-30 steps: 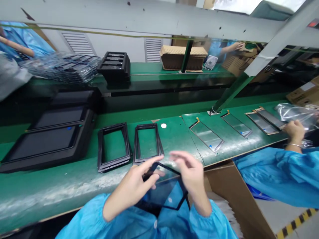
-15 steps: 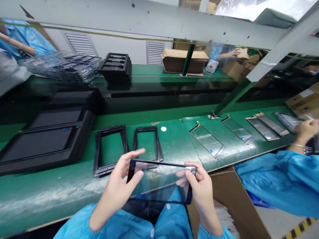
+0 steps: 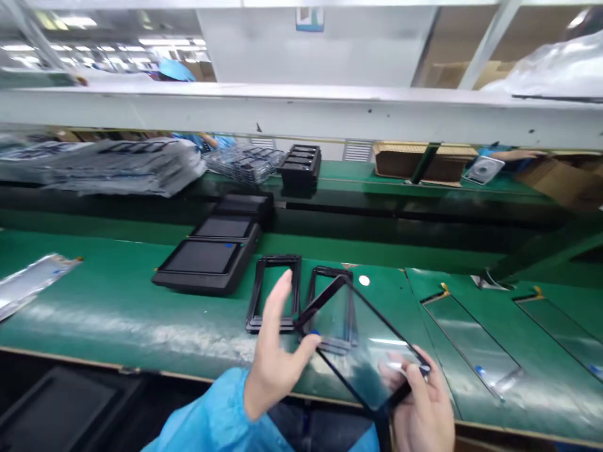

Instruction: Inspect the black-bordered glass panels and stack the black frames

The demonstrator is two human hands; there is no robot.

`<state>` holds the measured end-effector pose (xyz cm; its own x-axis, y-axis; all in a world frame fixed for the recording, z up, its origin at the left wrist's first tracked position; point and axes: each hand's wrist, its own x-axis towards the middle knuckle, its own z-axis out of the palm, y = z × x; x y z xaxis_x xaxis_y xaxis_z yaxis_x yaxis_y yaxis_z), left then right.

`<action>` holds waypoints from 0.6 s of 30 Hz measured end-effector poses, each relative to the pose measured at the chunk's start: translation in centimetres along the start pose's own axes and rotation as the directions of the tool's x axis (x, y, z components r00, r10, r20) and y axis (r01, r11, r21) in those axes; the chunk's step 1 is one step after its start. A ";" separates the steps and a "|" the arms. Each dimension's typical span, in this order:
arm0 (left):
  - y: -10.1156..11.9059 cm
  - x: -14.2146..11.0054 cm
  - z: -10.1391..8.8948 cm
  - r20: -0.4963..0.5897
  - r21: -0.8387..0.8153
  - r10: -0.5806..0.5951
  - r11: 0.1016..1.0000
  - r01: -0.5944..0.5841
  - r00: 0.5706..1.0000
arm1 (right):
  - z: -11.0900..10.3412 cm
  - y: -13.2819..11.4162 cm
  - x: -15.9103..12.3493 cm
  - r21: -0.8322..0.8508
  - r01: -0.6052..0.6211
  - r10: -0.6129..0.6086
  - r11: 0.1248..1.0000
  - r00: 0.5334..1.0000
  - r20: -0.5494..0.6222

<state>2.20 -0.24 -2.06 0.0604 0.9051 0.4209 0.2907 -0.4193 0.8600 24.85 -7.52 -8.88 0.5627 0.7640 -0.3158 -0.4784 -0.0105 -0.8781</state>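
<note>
Where glass (image 3: pixel 370 370) tilts, frames (image 3: pixel 325 270) behind, partly covered

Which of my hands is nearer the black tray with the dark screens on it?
Your left hand, right of and nearer you than the black tray, its thumb at the left corner of the glass panel; your right hand is farther right, holding the panel's opposite end.

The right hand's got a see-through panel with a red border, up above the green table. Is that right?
Not quite: the border is black, not red, as the head view shows. The right hand does hold the see-through panel above the green table.
</note>
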 end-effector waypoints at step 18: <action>-13.9 8.4 -23.2 -0.027 0.801 -0.083 0.595 0.071 0.996 | 3.1 5.9 2.1 -0.254 0.227 -0.165 0.940 0.956 0.244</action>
<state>-23.49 11.56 -3.83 0.0106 0.9346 0.3555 0.9418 -0.1287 0.3104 21.15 -3.95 -13.60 0.4522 0.8892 -0.0691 -0.1507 -0.0002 -0.9886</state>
